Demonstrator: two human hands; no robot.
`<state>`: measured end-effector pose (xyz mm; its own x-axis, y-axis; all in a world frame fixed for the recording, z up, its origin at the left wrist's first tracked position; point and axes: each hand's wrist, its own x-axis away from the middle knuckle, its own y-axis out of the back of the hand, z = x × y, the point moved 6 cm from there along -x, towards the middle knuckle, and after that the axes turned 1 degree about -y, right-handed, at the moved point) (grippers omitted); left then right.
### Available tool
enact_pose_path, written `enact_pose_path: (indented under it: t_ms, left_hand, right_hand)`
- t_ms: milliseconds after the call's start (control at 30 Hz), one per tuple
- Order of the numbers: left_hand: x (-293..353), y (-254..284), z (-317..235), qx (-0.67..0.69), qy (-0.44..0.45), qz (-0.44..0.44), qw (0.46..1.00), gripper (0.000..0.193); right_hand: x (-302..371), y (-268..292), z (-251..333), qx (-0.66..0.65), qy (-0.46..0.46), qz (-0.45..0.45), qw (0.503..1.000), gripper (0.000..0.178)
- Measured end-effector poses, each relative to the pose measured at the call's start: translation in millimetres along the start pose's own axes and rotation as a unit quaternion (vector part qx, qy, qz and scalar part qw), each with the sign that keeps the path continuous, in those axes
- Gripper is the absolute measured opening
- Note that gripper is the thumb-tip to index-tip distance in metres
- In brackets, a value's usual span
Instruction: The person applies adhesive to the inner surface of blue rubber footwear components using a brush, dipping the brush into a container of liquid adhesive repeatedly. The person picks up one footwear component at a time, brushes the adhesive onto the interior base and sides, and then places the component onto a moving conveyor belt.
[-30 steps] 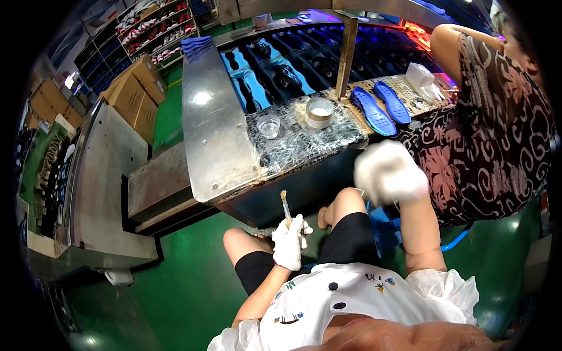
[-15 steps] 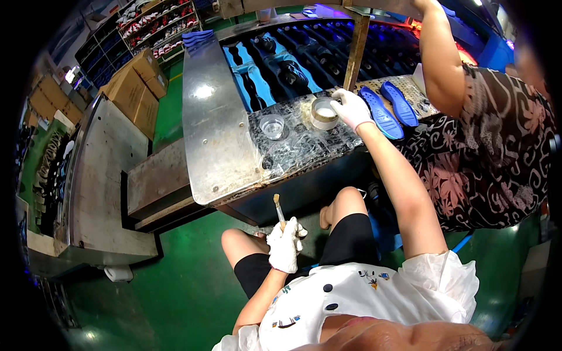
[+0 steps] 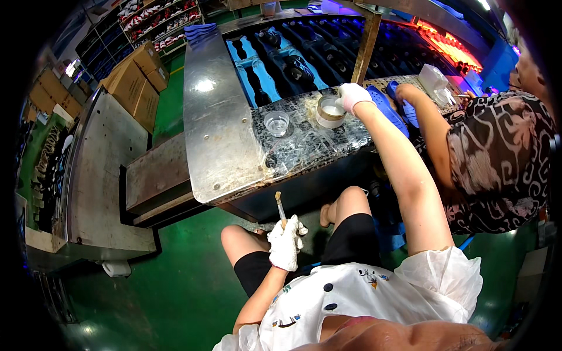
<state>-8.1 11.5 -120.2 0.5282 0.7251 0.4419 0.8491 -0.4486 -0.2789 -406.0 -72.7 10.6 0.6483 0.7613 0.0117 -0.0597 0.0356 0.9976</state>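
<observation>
My left hand (image 3: 285, 244), in a white glove, is closed around the handle of a small brush (image 3: 280, 206), its bristles pointing up. Out over the table, my right hand (image 3: 353, 98), also gloved, is curled closed at the right rim of a round container (image 3: 331, 115) with whitish contents. Whatever its fingers hold, if anything, is hidden. Just right of that hand lies a blue shoe sole (image 3: 386, 111). A second blue sole (image 3: 410, 113) is under the hand (image 3: 408, 93) of a person on the right. A clear plastic cup (image 3: 277, 124) stands left of the container.
Beyond the plastic-covered worktop (image 3: 310, 146), a conveyor carries dark and light-blue shoe parts (image 3: 252, 79). A metal post (image 3: 367, 47) rises near my right hand. A white box (image 3: 432, 79) sits at right; cartons (image 3: 132, 82) and another metal bench (image 3: 99, 175) are at left.
My right hand has gone from spread fingers at the container's rim to a curled grip there. The other person's arm has come down onto the right sole. My left hand stays put.
</observation>
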Motion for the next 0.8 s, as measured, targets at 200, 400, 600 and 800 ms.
enact_pose_path:
  t_ms: [200,400,600,800]
  left_hand:
    - [-3.8,3.2,4.1,0.007,0.011,0.005,1.0,0.025]
    - [-5.7,5.2,4.7,0.006,0.012,0.002,1.0,0.024]
    - [-6.0,5.6,5.2,0.008,0.01,0.0,1.0,0.025]
    - [-6.6,7.6,6.5,0.002,0.012,-0.006,1.0,0.025]
  right_hand:
    - [2.7,1.2,5.8,0.019,-0.001,0.022,1.0,0.026]
    - [3.5,1.8,10.4,0.03,0.012,0.026,0.999,0.024]
    - [-6.5,-7.6,3.9,0.023,0.025,-0.021,0.999,0.021]
    - [-3.3,-5.1,8.3,0.023,0.032,-0.014,0.999,0.02]
